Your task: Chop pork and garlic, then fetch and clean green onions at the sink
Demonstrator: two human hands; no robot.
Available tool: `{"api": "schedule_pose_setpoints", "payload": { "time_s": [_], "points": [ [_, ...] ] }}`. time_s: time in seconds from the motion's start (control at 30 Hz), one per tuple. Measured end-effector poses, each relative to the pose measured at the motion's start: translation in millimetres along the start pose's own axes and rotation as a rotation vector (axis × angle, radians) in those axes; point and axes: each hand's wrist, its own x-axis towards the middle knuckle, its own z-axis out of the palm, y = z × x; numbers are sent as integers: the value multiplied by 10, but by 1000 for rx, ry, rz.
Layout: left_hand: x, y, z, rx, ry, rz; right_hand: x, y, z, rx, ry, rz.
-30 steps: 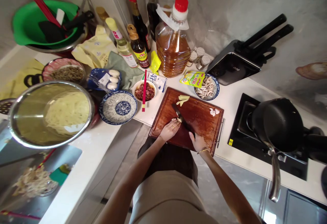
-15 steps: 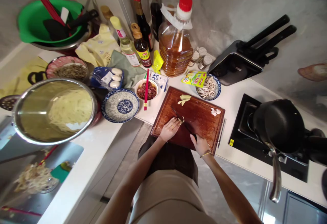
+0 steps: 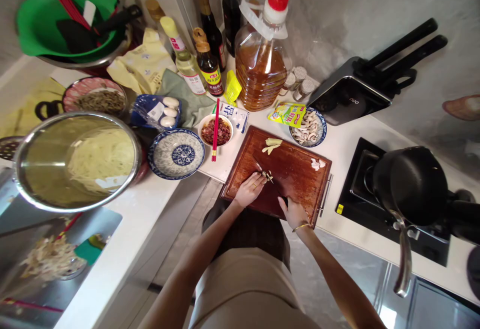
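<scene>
A brown wooden cutting board (image 3: 288, 169) lies in front of me. My right hand (image 3: 294, 213) is closed around the dark handle of a kitchen knife (image 3: 276, 186), whose blade slants away to the left across the board. With fingers together and bent, my left hand (image 3: 251, 189) presses down ginger (image 3: 265, 174) beside the blade; the part beneath the fingers is hidden. Small cut pieces lie at its fingertips. Farther back on the board rest pale yellow ginger slices (image 3: 271, 144). White pieces that look like garlic (image 3: 317, 164) sit near the right edge.
Left of the board are a meat bowl (image 3: 208, 136) with red chopsticks, a blue-patterned dish (image 3: 161, 169) and a large steel pot (image 3: 26, 189). Sliced mushrooms (image 3: 309, 131), an oil jug (image 3: 260, 84) and sauce bottles stand behind. A knife block (image 3: 337, 99) and a black pan (image 3: 416, 184) are right.
More small cut ginger pieces show, spread out by my left fingertips. Both hands stay in nearly the same place, and the view has shifted slightly.
</scene>
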Motion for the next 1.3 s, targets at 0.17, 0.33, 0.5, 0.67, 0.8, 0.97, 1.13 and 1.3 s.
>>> {"api": "schedule_pose_setpoints", "payload": {
  "time_s": [0.17,0.33,0.5,0.67,0.8,0.97,1.13,1.3],
  "points": [
    [-17,-16,27,-25,-6,-7,146,28,148,59,76,-30],
    [-25,7,-33,-37,4,-27,128,-53,261,83,230,-52],
    [-13,43,-122,-9,34,-114,-34,-88,191,83,221,-75],
    [16,37,-65,-51,45,-153,-100,-138,150,68,169,-49],
    [21,28,-12,-74,45,-179,-122,-226,108,28,91,21],
    [21,18,-19,-99,51,-180,-51,-335,119,14,37,74],
    [25,18,-41,-95,47,-172,67,-303,247,85,187,-8],
    [21,34,-33,-71,89,-226,-34,-220,275,156,224,-1]
  ]
}}
